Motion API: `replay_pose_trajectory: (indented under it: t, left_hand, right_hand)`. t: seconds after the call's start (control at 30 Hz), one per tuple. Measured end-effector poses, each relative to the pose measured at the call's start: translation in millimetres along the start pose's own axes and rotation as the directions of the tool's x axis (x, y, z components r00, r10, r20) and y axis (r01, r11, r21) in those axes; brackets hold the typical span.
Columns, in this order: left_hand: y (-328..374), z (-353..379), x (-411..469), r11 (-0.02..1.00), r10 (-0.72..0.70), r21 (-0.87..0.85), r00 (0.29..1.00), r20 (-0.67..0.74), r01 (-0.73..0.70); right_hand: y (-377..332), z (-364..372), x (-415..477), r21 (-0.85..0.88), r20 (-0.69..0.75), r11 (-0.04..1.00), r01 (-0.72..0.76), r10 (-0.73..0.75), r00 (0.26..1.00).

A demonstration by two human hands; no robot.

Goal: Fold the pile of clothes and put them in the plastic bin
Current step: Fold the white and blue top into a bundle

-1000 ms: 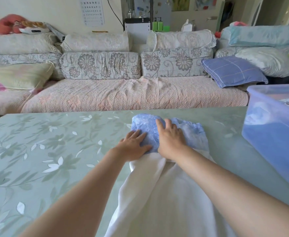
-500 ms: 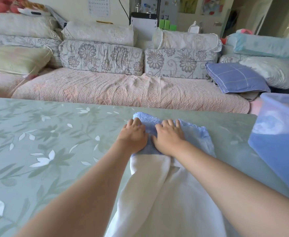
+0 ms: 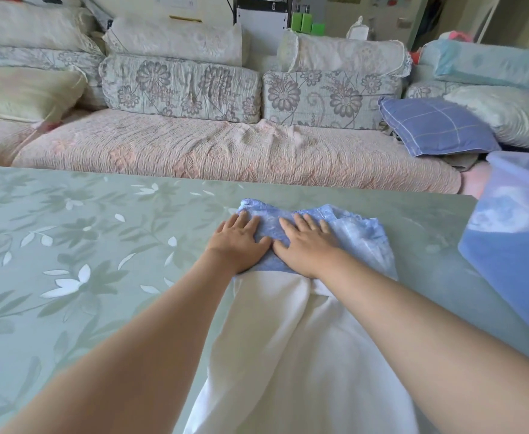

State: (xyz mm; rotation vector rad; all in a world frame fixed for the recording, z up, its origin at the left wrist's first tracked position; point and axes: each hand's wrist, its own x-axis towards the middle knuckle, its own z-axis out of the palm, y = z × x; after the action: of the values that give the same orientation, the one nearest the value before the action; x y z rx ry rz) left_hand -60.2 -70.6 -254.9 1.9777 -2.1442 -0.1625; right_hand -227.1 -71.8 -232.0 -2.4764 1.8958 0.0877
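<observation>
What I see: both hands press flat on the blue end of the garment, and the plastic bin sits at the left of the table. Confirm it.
The side is wrong. The head view shows the plastic bin at the right of the table, not the left. The rest holds: the left hand and the right hand press flat on the blue end of the garment.

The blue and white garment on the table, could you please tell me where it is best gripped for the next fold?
Likely the blue end, pinched at its two far corners from above and drawn back: it lies flat under the left hand and right hand, and the white part trails toward the person.
</observation>
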Motion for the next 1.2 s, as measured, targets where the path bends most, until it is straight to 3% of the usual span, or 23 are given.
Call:
replay_pose_trajectory:
  t: [0.1, 0.2, 0.3, 0.6, 0.77, 0.93, 1.03, 1.2]
  left_hand:
    - [4.9, -8.8, -12.1, 0.990, -0.039, 0.133, 0.999, -0.004, 0.039]
    - [13.4, -25.6, -32.3, 0.974, 0.028, 0.224, 1.000, 0.013, -0.031]
    - [22.6, -42.3, -57.1, 0.980, 0.101, 0.173, 0.995, -0.006, -0.098]
    - [42.6, -58.3, -173.5, 0.994, 0.078, -0.086, 0.996, 0.041, -0.074]
    - [25.5, -76.0, -235.8, 0.981, 0.010, -0.194, 0.986, 0.163, 0.023]
    - [39.0, -105.7, -279.4, 0.963, -0.045, -0.251, 0.977, 0.210, 0.099]
    - [56.2, -110.9, -298.0, 0.979, -0.104, -0.145, 0.963, 0.248, 0.143]
    - [66.0, -104.6, -323.2, 0.971, -0.237, 0.087, 0.925, 0.296, 0.221]
  right_hand:
    - [1.0, -5.5, -16.3, 0.030, 0.030, 0.999, -0.020, 0.019, 0.999]
    - [1.2, -13.2, -42.9, 0.107, 0.046, 0.994, -0.009, 0.004, 0.999]
    - [-5.2, -19.7, -77.7, 0.135, 0.015, 0.990, 0.047, -0.049, 0.999]
    - [-39.3, -14.1, -174.3, 0.110, 0.076, 0.964, 0.241, -0.250, 0.965]
    - [-41.6, -10.4, -202.6, 0.132, 0.117, 0.975, 0.177, -0.193, 0.974]
    - [-46.1, -26.0, -235.6, 0.240, -0.002, 0.958, 0.158, -0.162, 0.987]
    - [-48.4, -25.8, -255.7, 0.242, -0.106, 0.957, 0.162, -0.139, 0.985]
    - [-62.8, -14.3, -296.6, 0.145, -0.255, 0.898, 0.416, -0.372, 0.893]
